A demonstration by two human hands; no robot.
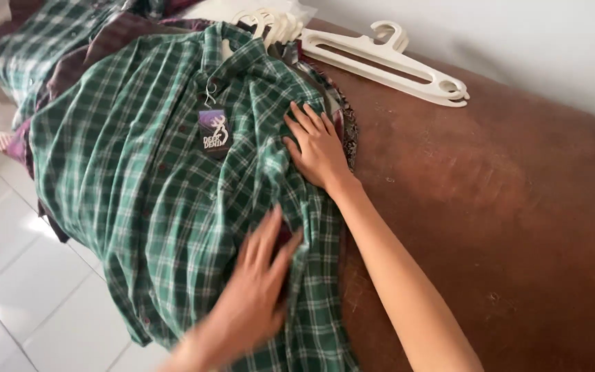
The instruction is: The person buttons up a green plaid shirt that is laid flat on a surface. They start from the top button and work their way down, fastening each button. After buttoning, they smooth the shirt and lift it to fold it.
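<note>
Item: green-and-white plaid cotton shirt [153, 179], buttoned, laid front-up across the left half of a dark reddish-brown table [504, 207]. Collar at 12 o'clock of the shirt, hem running off toward 6 o'clock; the left side of the shirt hangs over the table edge above the floor. A dark rectangular hang tag [215, 132] on a short string lies on the chest just below the collar.

Right hand [319, 150]: flat on the shirt's right edge at 3 o'clock of the tag, palm down, fingers spread and pointing toward 11 o'clock, gripping nothing. Its forearm runs down to 5 o'clock over the bare table.

Left hand [253, 296]: motion-blurred, lying on the lower front of the shirt at 6 o'clock of the right hand, fingers stretched toward 12 o'clock, pressing on the cloth; whether it pinches any fabric cannot be told.

Beneath and around: further garments [56, 48] in a heap under the shirt, among them another green plaid piece and dark maroon cloth, at 10 to 11 o'clock. A patterned fabric edge [347, 127] shows just beside the right hand at 2 o'clock.

Beyond: cream plastic clothes hangers [387, 65] lying on the table at 1 o'clock of the shirt, well apart from both hands. White wall [518, 41] behind the table. White tiled floor [29, 275] at 8 o'clock.
</note>
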